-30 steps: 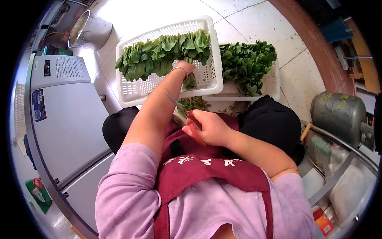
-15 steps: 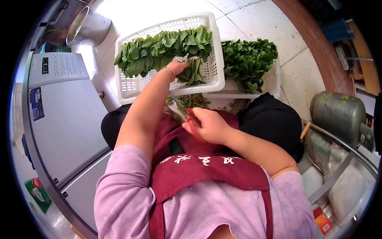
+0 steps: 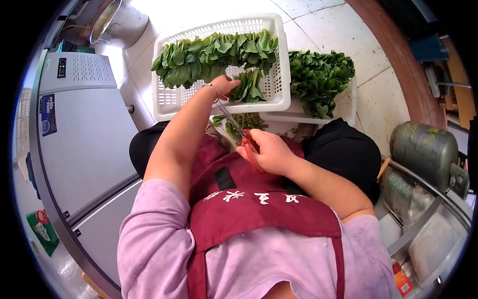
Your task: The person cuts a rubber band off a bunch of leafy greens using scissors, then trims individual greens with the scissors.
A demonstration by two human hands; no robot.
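Observation:
My left hand (image 3: 224, 85) reaches into a white plastic basket (image 3: 285, 65), its fingers a little apart beside a short row of leafy greens (image 3: 249, 87). A longer row of the same greens (image 3: 214, 54) lies along the basket's far side. In my right hand (image 3: 271, 152) is a pair of scissors (image 3: 253, 153) with red handles. The blades point up and left towards my left wrist, above loose leaves (image 3: 244, 123) on the floor between my knees.
A second white basket (image 3: 348, 102) heaped with dark greens (image 3: 323, 79) stands to the right. On the left are a grey appliance (image 3: 84, 129) and a metal bucket (image 3: 124, 25). A gas cylinder (image 3: 423, 149) lies behind a metal rail at the right.
My left hand has drawn slightly left from the short row of greens, which shows more fully now. The scissors stay in my right hand. The whole view has shifted a little.

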